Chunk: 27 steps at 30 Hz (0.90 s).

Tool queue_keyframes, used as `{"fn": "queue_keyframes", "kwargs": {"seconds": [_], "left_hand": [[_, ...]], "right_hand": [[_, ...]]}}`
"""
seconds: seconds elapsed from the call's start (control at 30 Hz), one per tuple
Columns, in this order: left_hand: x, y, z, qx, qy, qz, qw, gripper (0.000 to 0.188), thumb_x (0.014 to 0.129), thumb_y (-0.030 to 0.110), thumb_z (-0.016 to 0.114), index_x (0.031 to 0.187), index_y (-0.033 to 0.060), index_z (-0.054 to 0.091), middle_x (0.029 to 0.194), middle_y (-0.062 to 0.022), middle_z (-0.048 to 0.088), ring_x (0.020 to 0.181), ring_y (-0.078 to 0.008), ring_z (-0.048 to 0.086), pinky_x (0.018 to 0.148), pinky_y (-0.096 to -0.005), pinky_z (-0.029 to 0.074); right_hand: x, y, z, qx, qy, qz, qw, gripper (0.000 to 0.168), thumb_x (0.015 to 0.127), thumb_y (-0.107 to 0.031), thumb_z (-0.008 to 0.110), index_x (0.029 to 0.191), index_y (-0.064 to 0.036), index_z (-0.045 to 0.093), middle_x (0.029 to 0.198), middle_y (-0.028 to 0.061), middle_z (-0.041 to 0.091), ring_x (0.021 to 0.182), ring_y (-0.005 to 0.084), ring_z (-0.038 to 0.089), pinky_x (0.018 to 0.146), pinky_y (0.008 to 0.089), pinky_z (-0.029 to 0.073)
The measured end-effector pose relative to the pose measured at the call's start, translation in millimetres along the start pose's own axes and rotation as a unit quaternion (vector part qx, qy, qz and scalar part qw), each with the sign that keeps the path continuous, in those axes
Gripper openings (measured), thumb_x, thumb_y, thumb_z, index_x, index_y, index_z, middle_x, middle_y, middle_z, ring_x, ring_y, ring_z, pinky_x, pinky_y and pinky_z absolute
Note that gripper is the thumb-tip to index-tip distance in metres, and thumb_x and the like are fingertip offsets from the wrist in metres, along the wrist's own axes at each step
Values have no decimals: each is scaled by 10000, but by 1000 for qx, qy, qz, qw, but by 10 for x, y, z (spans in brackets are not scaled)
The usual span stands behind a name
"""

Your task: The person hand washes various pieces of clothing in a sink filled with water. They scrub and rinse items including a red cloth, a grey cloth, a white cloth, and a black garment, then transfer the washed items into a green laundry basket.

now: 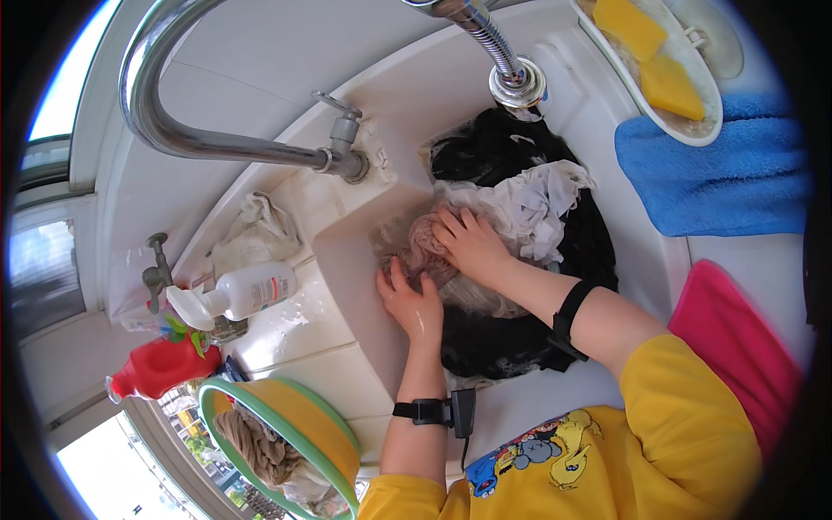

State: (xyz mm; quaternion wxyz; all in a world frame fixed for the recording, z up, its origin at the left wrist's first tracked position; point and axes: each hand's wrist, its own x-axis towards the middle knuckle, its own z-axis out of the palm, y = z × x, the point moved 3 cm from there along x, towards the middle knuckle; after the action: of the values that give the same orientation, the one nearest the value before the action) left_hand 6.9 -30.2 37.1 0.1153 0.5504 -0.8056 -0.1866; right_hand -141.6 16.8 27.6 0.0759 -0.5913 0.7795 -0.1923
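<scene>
A wet, bunched pinkish cloth [426,250] lies in the white sink [357,286]. My right hand [473,246] grips it from above, its fingers curled over the folds. Palm inward at the cloth's lower left edge is my left hand [413,305], with fingers and thumb apart and nothing held between them. Just beyond the right hand, a crumpled white garment [533,201] is heaped over soaked black fabric [585,227]. More black fabric [500,344] spreads below my wrists, with some suds on it. Water shows at the sink's left side.
A curved chrome faucet [244,149] arches over the left ledge, and a flexible metal hose [500,52] hangs above the basin. The ledge holds a white spray bottle [257,292], a red bottle [162,367] and a laundry-filled basin [292,403]. A blue towel [715,175] lies right.
</scene>
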Motion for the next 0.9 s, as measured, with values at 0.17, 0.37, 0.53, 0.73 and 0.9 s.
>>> {"fn": "queue_keyframes", "kwargs": {"seconds": [0.17,0.37,0.53,0.73,0.9], "left_hand": [[-167,-38,350,105,-147,11,984,858,710,315,661,1453,187,250,1462,-180,275,1290,-511,248,1063,-532,257],[-72,5,167,49,-172,16,984,1046,617,357,788,1451,125,199,1427,-190,325,1295,-381,337,1023,-513,320],[-9,290,-230,-328,-93,-25,940,687,647,86,779,1234,48,424,1102,-156,575,1009,-277,591,866,-333,473],[30,1111,-899,-201,-1,129,971,622,647,-14,698,1217,38,454,1097,-158,576,1042,-287,574,889,-363,456],[-125,1395,-1042,-283,-19,168,944,641,621,-114,518,1241,42,474,1191,-119,539,1066,-267,558,916,-345,444]], "right_hand": [[-350,-82,341,-34,-71,-98,992,303,807,-194,533,1094,-112,588,1341,123,442,1229,393,400,1056,520,282],[0,3,102,295,-235,105,920,254,809,-123,510,1054,-108,576,1005,131,606,947,295,590,813,404,469],[64,-116,-623,675,-182,168,695,258,774,-102,452,1010,-49,543,908,84,604,808,191,578,718,330,464],[-28,-153,-790,806,-97,405,421,540,869,-598,482,1122,-132,582,1100,53,616,1032,160,591,888,332,461],[-245,-360,-658,897,-137,338,249,518,871,-576,483,1121,-133,579,1095,28,617,1012,190,595,869,347,469]]}}
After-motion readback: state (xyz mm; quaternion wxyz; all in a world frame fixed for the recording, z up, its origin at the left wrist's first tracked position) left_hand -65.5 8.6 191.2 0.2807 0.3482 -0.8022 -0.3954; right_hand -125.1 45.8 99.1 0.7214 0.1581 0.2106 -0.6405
